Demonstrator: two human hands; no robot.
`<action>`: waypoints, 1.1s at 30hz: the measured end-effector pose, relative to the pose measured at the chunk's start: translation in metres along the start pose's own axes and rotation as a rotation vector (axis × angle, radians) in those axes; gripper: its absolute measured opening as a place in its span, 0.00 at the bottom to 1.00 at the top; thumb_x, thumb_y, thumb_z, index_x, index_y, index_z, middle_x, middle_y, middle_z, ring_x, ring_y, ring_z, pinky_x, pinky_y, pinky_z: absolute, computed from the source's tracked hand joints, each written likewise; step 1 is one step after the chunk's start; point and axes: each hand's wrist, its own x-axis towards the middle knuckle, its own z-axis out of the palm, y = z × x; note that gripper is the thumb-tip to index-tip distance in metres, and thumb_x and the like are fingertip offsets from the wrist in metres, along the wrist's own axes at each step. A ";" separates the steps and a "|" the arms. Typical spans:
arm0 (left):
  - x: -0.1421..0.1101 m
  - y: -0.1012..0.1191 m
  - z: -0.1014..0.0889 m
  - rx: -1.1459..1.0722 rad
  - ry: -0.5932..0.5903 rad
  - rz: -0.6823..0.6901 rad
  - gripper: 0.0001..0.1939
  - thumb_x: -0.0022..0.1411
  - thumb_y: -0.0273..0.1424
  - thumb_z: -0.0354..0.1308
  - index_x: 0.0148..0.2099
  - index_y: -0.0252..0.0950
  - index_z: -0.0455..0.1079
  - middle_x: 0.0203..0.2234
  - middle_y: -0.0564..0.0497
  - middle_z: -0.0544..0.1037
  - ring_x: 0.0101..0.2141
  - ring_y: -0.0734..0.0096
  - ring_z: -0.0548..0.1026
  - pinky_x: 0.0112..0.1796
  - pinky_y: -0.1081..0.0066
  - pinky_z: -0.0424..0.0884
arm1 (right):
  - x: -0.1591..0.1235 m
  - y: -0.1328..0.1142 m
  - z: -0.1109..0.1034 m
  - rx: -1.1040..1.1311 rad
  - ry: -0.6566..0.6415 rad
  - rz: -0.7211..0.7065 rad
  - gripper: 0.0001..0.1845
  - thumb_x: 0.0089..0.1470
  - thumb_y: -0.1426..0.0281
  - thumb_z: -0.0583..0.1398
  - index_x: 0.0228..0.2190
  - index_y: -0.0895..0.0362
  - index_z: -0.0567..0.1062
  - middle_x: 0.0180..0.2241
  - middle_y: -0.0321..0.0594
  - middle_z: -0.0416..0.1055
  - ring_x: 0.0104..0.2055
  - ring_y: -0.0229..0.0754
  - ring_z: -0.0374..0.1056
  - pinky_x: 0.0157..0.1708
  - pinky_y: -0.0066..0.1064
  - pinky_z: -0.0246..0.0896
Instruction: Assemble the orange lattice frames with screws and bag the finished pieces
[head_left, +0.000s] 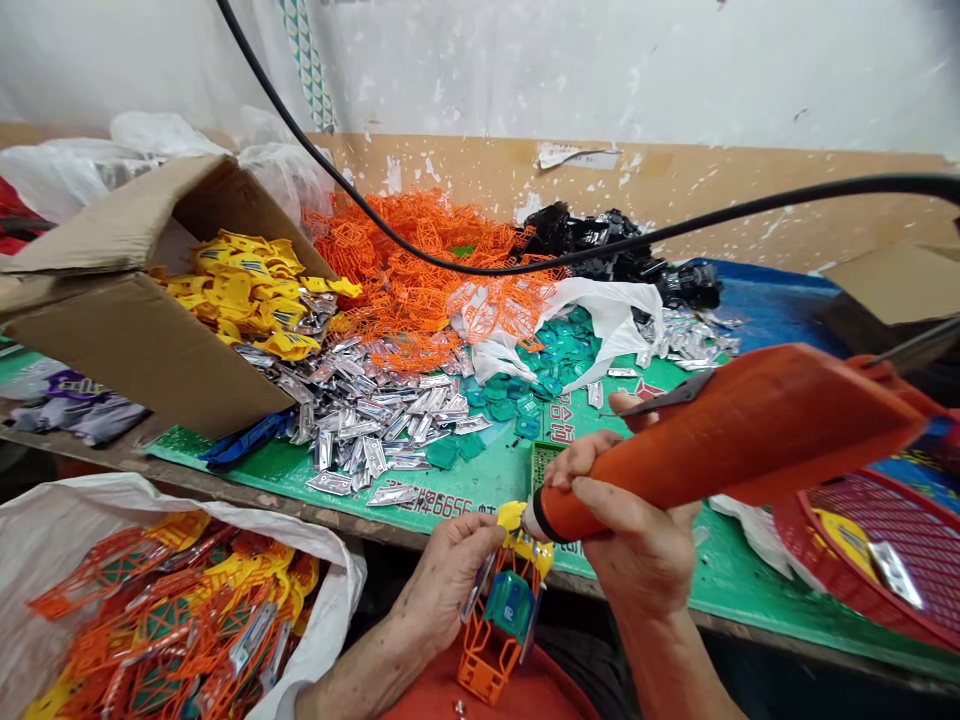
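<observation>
My left hand [454, 570] is closed on a toy vehicle body [501, 610], which has a yellow front, a green middle piece and an orange frame behind. In my right hand [637, 540] is an orange power screwdriver [720, 440], its fingers wrapped round the body near the nose. The screwdriver slants down to the left, and its tip meets the yellow front; the exact contact point is hidden. A small green basket [546, 462] stands just behind the toy. Silver plates [367, 420] and green pieces [517, 400] lie on the green table beyond my hands.
A cardboard box [142, 340] holds yellow parts [255, 290]. Behind are heaped orange frames [405, 260] and black parts [600, 240]. A white sack [341, 590] of assembled bodies is at lower left, a red basket [885, 530] at right. A black cable [465, 268] hangs across the view.
</observation>
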 end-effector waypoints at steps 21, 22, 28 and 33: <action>-0.001 0.000 0.006 -0.092 0.021 -0.039 0.09 0.37 0.30 0.65 0.21 0.34 0.68 0.12 0.57 0.71 0.14 0.81 0.63 0.18 0.78 0.58 | -0.002 -0.007 -0.005 0.027 -0.056 -0.051 0.29 0.41 0.76 0.64 0.47 0.48 0.69 0.25 0.31 0.69 0.25 0.36 0.65 0.29 0.34 0.65; -0.001 0.000 0.006 -0.095 0.016 -0.041 0.09 0.37 0.30 0.65 0.21 0.33 0.68 0.12 0.57 0.71 0.14 0.80 0.63 0.18 0.78 0.58 | -0.002 -0.007 -0.005 0.029 -0.057 -0.053 0.29 0.41 0.76 0.64 0.47 0.48 0.69 0.25 0.31 0.69 0.26 0.37 0.65 0.29 0.34 0.65; -0.003 0.003 0.008 -0.114 0.019 -0.054 0.10 0.37 0.30 0.66 0.20 0.34 0.67 0.12 0.57 0.71 0.15 0.80 0.64 0.19 0.78 0.59 | -0.006 -0.006 -0.003 0.022 -0.062 -0.028 0.31 0.41 0.76 0.65 0.48 0.47 0.68 0.25 0.30 0.69 0.25 0.37 0.66 0.28 0.33 0.65; -0.005 0.004 0.009 -0.118 0.028 -0.073 0.10 0.36 0.30 0.66 0.20 0.34 0.67 0.12 0.57 0.71 0.15 0.80 0.64 0.19 0.78 0.59 | -0.005 -0.003 -0.002 0.023 -0.042 -0.009 0.33 0.40 0.76 0.65 0.49 0.47 0.67 0.26 0.30 0.69 0.25 0.36 0.66 0.28 0.32 0.65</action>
